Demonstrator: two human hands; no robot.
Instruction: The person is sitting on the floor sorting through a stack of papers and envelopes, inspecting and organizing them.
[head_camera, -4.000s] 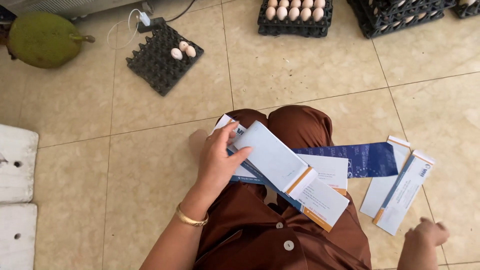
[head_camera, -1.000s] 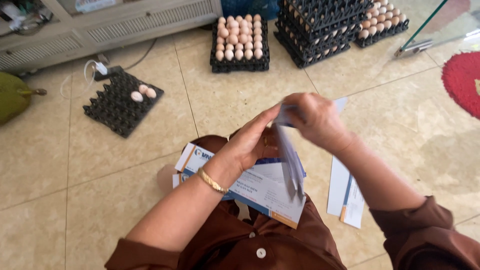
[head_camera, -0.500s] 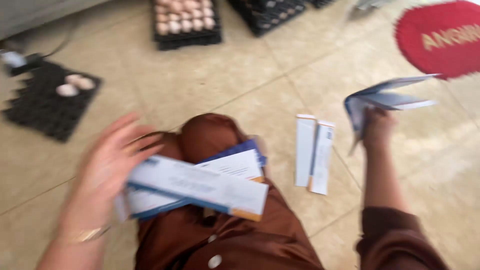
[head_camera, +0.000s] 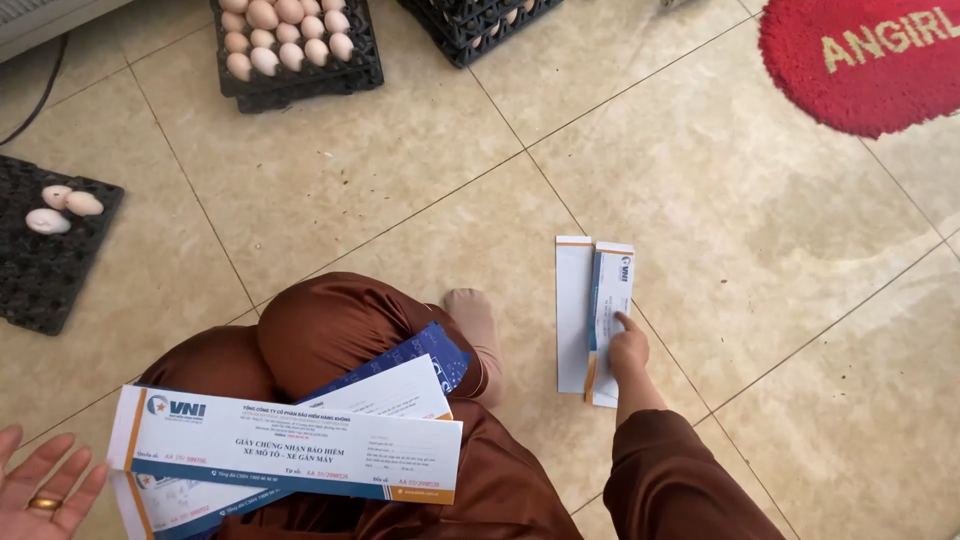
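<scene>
Resting fingertips on the folded white-and-blue slips (head_camera: 594, 315) lying on the tiled floor (head_camera: 760, 260) right of centre, the right hand (head_camera: 628, 352) presses flat, gripping nothing. The left hand (head_camera: 42, 482), lower left, spreads wide and empty beside long paper forms (head_camera: 290, 450) stacked on the lap.

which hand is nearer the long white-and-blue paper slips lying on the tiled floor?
Right. The right hand rests its fingertips on the long white-and-blue paper slips on the floor. The left hand is open at the bottom left corner, far from them.
</scene>
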